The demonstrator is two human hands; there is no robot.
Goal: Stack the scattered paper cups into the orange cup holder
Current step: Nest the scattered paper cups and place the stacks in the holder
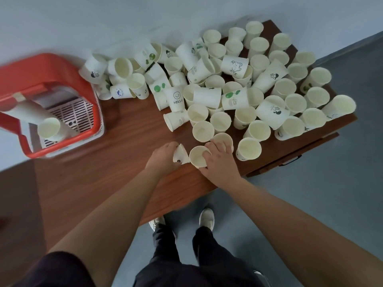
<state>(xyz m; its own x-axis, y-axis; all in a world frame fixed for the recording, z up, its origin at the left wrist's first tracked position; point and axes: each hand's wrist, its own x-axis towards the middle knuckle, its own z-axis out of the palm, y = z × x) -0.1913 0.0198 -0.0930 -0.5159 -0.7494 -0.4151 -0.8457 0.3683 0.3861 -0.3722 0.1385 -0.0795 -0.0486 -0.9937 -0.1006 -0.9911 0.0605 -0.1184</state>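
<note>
So far only one long stack (37, 114) leans in the orange holder (62, 67) at the table's (124, 141) left end, while dozens of loose cups (269, 90), white outside and cream inside, crowd the right side, some upright, some tipped. My left grip (163, 156) holds a tipped cup (180, 155); my right grip (219, 160) curls over the upright cup (195, 157) just beside it.

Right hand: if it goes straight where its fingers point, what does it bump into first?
Most likely the upright cup just beyond its fingers, at the pile's near edge. The right hand grips a nearer cup, and depth is hard to judge from above.
</note>
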